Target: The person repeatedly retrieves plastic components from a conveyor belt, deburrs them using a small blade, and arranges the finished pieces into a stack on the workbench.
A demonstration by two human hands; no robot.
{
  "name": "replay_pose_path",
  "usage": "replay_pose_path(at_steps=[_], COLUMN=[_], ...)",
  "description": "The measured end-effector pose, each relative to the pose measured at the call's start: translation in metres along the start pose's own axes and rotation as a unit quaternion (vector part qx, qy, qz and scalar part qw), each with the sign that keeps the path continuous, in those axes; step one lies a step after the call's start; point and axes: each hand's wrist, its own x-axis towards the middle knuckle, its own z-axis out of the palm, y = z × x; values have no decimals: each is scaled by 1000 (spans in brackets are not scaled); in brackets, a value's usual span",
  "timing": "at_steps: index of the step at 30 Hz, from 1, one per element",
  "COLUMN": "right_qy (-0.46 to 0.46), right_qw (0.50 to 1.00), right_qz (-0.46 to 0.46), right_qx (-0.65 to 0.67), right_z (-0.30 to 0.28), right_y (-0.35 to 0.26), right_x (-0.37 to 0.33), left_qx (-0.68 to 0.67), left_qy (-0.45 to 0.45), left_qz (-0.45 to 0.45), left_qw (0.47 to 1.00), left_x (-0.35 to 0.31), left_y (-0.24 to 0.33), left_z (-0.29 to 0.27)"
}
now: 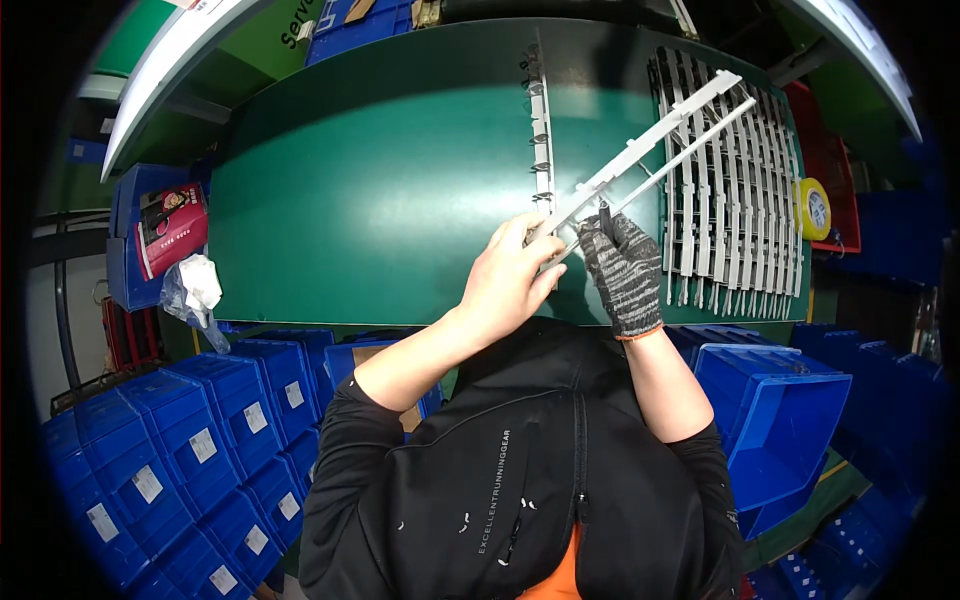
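Note:
My bare left hand (508, 275) is closed on the lower end of a long pale grey strip (640, 148) that slants up to the right above the table. A thinner rail (688, 152) runs alongside it, joined or held close. My right hand (624, 268), in a grey-and-black striped knit glove, is closed beside the strip's lower end. A small dark piece shows at its fingertips, too small to name. Left of the raised strip, a similar strip with dark clips (541, 140) lies upright in the picture on the green table (370, 190).
Several grey strips (720, 215) lie side by side at the table's right, with a yellow tape roll (814, 210) beyond. Blue bins (215, 420) stack at lower left; another open bin (780, 425) stands lower right. A red packet (172, 230) and plastic bag (196, 288) sit left.

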Motion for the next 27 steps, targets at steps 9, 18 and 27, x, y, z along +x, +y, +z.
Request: replay_pose_path(at_steps=[9,18,27], right_qy=[100,-84,-78], right_qw=[947,985,980], right_qz=[107,-120,-118], right_qx=[287,-95,-141], right_z=[-24,10,10], right_y=[-23,-5,7], right_x=[20,-4,-1], left_qx=[-461,-598,-533], left_qy=[-99,63,92], left_qz=[-185,-198,-194], left_qw=[862,774,819], left_x=[-8,-5,2], left_y=[-34,-29,-27], left_z=[-26,-2,4])
